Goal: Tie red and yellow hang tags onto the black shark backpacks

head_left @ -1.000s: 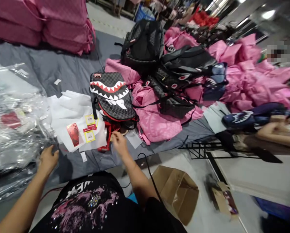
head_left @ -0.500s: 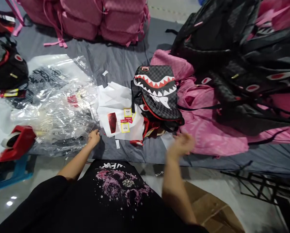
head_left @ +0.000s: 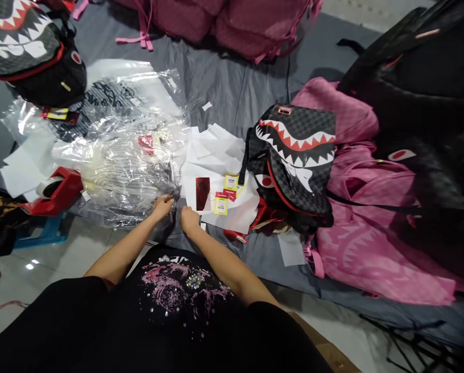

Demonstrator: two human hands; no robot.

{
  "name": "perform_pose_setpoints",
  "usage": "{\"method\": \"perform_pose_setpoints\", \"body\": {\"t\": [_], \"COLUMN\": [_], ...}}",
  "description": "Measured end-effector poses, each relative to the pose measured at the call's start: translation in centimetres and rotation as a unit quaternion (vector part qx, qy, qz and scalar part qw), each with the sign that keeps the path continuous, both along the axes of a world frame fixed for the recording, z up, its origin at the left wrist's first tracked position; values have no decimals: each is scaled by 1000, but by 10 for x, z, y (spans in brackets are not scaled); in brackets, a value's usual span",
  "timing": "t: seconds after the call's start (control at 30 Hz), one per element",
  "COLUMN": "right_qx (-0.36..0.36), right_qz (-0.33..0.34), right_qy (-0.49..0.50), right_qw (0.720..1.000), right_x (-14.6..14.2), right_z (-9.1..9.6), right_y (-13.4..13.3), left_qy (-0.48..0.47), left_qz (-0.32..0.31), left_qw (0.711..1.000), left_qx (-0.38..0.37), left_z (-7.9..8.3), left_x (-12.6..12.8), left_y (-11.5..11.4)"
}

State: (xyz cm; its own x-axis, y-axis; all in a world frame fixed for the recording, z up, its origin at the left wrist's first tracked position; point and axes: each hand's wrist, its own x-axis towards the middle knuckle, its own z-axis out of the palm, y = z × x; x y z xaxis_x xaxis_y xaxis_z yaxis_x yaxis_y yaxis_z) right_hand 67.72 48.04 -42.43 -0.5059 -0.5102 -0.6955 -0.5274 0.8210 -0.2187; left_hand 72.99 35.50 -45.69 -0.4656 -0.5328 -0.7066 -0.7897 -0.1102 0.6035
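Note:
My left hand (head_left: 163, 207) is closed in a pinch at the near right corner of a heap of clear plastic bags (head_left: 118, 171), which hold striped sheets. My right hand (head_left: 190, 220) is curled close beside it, at the near left edge of a pile of white paper sheets (head_left: 212, 150); what its fingers hold, if anything, is hidden. On the paper lie a shiny red tag (head_left: 202, 193) and yellow-bordered label tags (head_left: 221, 205). Right of the paper sits a black checkered backpack (head_left: 299, 155) with a shark-mouth print.
A red tape dispenser (head_left: 62, 189) stands at the left near edge. Another shark-mouth bag (head_left: 33, 57) lies at the far left. Pink backpacks (head_left: 247, 26) line the back; a pink bag (head_left: 371, 238) and black backpacks (head_left: 422, 88) fill the right side of the grey cloth (head_left: 224, 77).
My right hand has swung left from beside the pink bag to the paper's edge, near my left hand. My left hand stays at the plastic bags' corner. The view has turned left.

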Motion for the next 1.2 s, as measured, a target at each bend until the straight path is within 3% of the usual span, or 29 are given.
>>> {"method": "perform_pose_setpoints", "body": {"t": [0.13,0.3,0.5,0.63,0.7,0.73,0.87,1.03,1.2], "right_qx": [-20,-112,-248,-309,-332,-342,-351,-361,-378], "right_qz": [-85,-193,-301,-367,-403,-430,-517,-537,-533], "right_qy": [-13,-33,-41,-79,-149,-210,-443,-488,-503], "right_qw": [996,974,920,874,840,809,643,586,566], "right_x": [-6,-6,-6,-13,-17,-19,-27,-27,-23], "right_z": [17,50,77,94,106,114,139,150,149], "right_y": [31,74,85,94,102,107,124,132,134], "left_qy": [21,95,204,232,243,246,243,252,264], "left_qz": [27,6,-33,-12,6,12,14,2,-18], "left_qw": [997,978,946,938,936,934,926,920,916], "left_qx": [62,186,250,257,255,257,289,299,302], "left_z": [15,50,93,113,122,126,143,154,159], "left_x": [-1,-13,-44,-61,-67,-69,-75,-77,-75], "left_y": [3,25,58,64,64,64,67,74,79]}}
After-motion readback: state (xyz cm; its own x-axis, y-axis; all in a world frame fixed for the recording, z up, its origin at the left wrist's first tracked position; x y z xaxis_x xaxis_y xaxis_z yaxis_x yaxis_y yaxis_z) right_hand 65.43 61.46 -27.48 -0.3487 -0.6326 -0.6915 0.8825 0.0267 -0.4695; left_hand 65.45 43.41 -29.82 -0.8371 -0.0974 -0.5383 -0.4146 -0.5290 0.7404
